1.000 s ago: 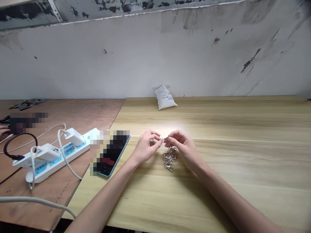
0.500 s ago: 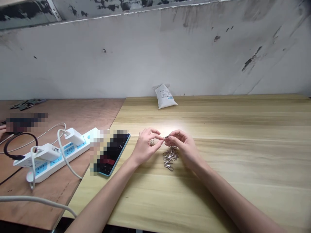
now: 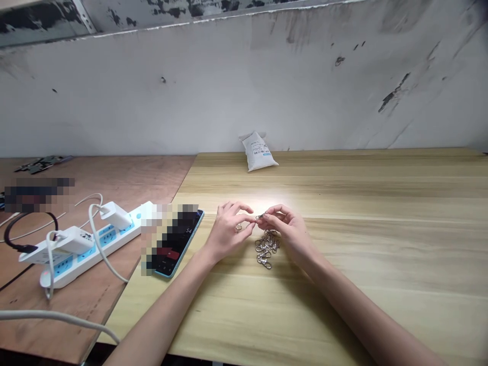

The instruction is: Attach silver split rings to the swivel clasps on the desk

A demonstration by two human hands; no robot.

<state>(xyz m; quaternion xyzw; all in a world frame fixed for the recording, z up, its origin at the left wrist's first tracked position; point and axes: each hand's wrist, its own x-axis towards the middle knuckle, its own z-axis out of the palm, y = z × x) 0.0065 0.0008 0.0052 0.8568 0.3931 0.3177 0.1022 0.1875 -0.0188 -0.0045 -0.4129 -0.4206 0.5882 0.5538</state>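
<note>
Between the fingertips of my right hand (image 3: 287, 223) is a small silvery swivel snap hook (image 3: 261, 216), pinched by thumb and forefinger. My left hand (image 3: 230, 226) meets it from the left, its thumb and a finger closed at the hook's near end while another finger stretches above. The finest parts at the fingertips are too small to tell apart. Below my right hand lies a loose pile of metal snap hooks (image 3: 267, 246) on the wooden table. Some metal rings (image 3: 238, 227) show beside my left fingers, partly hidden by them.
A phone (image 3: 179, 244) with a lit screen lies left of my left forearm. Farther left, a white power strip (image 3: 110, 243) with chargers and cables sits on a brown board (image 3: 152, 175). A white plastic packet (image 3: 260, 155) rests at the back by the wall (image 3: 213, 96).
The snap hook has turned or shifted slightly in my fingertips, and my left fingers have moved a little. The pile stays as it was. At far left, another person's hand has left the view.
</note>
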